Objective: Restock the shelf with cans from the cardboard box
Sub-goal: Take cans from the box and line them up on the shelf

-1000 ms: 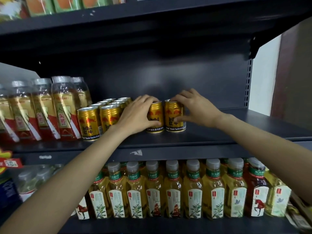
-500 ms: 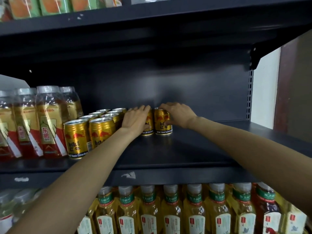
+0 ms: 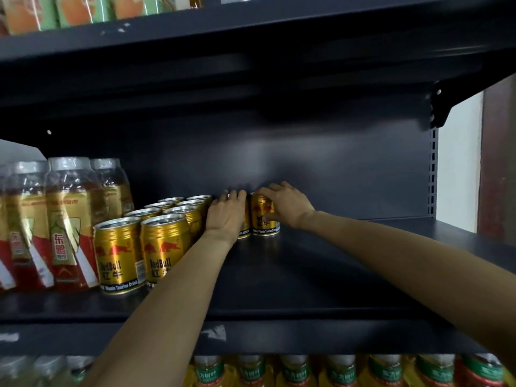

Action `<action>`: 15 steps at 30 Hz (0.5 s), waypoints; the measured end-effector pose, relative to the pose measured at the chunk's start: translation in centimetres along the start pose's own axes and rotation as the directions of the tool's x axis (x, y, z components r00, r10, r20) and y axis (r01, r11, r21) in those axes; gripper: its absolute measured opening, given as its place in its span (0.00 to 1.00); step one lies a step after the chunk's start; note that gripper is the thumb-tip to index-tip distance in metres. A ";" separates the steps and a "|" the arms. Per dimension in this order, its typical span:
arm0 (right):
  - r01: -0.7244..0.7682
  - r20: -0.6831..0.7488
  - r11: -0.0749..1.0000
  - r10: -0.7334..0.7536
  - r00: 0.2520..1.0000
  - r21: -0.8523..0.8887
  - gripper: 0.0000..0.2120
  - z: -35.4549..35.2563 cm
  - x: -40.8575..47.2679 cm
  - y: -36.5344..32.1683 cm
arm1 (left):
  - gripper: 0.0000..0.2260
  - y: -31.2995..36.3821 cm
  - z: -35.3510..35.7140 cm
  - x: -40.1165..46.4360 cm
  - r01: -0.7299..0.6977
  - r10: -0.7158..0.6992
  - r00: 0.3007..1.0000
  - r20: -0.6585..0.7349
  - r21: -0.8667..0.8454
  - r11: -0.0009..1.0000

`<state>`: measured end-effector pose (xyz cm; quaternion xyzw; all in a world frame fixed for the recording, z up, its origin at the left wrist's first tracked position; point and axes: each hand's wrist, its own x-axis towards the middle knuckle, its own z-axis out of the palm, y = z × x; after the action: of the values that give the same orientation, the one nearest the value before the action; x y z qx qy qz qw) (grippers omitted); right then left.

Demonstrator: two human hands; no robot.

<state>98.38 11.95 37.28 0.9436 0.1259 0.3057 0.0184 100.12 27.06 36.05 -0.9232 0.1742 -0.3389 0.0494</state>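
Note:
Two gold Red Bull cans stand deep on the dark metal shelf (image 3: 307,275), close to its back wall. My left hand (image 3: 227,212) wraps round the left can (image 3: 245,224), which is mostly hidden behind it. My right hand (image 3: 287,203) grips the right can (image 3: 264,219) from the top and right side. Both cans stand upright and touch each other. To their left, two rows of the same gold cans (image 3: 164,247) run from front to back. The cardboard box is out of view.
Tall bottles with red and gold labels (image 3: 64,219) fill the shelf's left end. Bare shelf stretches right of the cans to the upright post (image 3: 432,169). Bottled tea (image 3: 296,371) lines the shelf below, and cartons (image 3: 69,9) sit on the shelf above.
Both hands have pushed the two cans from the shelf's front edge back toward the rear wall. The view has risen, so the lower shelf has dropped almost out of frame.

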 end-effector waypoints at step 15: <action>-0.137 -0.071 0.956 0.160 0.985 0.259 0.25 1.9 0.2 -1.0 | 0.38 0.7 0.5 -1.5 0.131 -0.125 0.991 0.051 -0.131 0.983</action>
<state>99.39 13.04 35.72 0.9301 0.0933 0.3303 -0.1308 99.20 26.95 34.62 -0.9407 0.1359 -0.3092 -0.0309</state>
